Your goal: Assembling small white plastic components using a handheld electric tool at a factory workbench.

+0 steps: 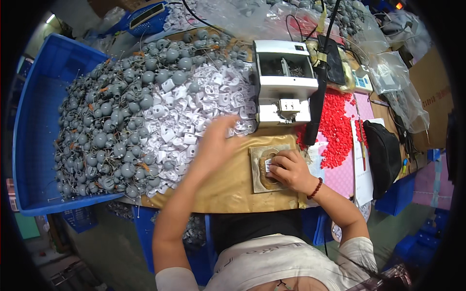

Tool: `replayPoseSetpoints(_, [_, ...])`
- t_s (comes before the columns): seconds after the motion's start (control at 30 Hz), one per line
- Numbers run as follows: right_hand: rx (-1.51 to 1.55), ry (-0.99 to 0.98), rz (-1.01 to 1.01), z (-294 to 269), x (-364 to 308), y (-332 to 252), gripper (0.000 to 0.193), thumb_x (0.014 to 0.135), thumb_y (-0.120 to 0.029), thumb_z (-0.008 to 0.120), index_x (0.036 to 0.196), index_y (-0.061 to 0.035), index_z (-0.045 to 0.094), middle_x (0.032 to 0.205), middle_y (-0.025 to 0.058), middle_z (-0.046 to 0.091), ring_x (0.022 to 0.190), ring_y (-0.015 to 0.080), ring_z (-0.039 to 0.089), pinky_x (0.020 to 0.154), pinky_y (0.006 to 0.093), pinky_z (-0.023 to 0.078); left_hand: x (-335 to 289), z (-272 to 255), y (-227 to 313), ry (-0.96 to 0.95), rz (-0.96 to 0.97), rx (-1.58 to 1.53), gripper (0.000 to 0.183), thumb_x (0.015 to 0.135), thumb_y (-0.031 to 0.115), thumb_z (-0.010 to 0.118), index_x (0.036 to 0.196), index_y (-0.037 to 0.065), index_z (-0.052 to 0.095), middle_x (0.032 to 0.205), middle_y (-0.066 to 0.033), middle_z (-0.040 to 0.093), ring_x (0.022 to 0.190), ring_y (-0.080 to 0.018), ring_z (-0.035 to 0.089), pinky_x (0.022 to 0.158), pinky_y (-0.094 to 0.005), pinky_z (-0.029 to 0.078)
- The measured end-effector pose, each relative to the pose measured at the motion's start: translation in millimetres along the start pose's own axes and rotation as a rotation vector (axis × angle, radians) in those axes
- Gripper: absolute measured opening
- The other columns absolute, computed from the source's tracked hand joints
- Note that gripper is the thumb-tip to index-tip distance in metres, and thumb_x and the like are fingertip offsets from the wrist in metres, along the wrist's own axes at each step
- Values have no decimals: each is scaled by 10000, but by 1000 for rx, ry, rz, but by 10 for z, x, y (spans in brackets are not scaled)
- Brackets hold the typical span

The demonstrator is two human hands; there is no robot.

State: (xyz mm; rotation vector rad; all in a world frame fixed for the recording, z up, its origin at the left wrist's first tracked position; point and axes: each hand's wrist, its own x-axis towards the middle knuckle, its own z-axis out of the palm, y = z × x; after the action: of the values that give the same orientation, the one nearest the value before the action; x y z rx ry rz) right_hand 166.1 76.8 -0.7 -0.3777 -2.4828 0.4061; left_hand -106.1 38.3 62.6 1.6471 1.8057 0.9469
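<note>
My right hand (290, 170) is closed, its fingers pinching a small white plastic part (268, 165) against a square metal fixture plate (257, 182) with a worn round middle. A dark red bead bracelet (316, 188) circles that wrist. Smeared by motion, my left hand (218, 141) hovers at the right edge of a heap of white plastic parts (170, 131); whether anything is in its fingers cannot be made out. Beyond the plate stands a white bench machine (284, 85) with an open hopper of small dark pieces.
Grey round-headed parts with wires (102, 138) spread over the left side, spilling from a blue bin (41, 97). Small red pieces (335, 128) lie on pink sheeting to the right. A black arm (316, 109) rises beside the machine, near a black pouch (381, 157).
</note>
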Motion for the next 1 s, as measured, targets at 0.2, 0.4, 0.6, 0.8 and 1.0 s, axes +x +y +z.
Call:
replayPoseSetpoints(0.2, [-29,-34,81,-15,0,-90,230,755,-159,786,953,-97,686,1034,47,647,1016,257,602,822,390,453,928,-1374,-655,624,64,765,230,905,271,639,1027,90,713,1017,-132,641,1018,-325,568,903,-427,477])
replayPoseSetpoints(0.4, [42,-25,121,16,-23,-51,262,745,-161,803,974,-103,691,1048,49,641,1006,270,600,842,400,456,1366,-1509,-843,493,-395,934,301,864,358,669,972,89,748,1087,-145,660,1072,-341,565,922,-456,458])
replayPoseSetpoints(0.6, [331,48,285,-182,-35,19,357,768,-133,802,1090,-57,667,1116,136,616,999,315,602,863,400,485,1113,-1659,-636,672,-56,178,231,916,236,636,957,23,715,1006,-102,685,946,-237,607,881,-334,441])
replayPoseSetpoints(0.8, [402,172,366,-361,191,13,322,814,-42,743,1123,-12,657,1113,169,630,998,315,626,859,368,504,527,-1717,-440,736,10,-323,161,976,155,585,918,12,630,934,-23,630,882,-103,545,824,-256,423])
replayPoseSetpoints(1.0, [437,147,384,-283,250,-62,264,849,-14,703,1109,-4,661,1089,165,646,974,300,647,842,352,514,643,-1920,-581,618,-85,265,165,923,162,565,923,20,649,835,-81,673,786,-169,604,771,-311,472])
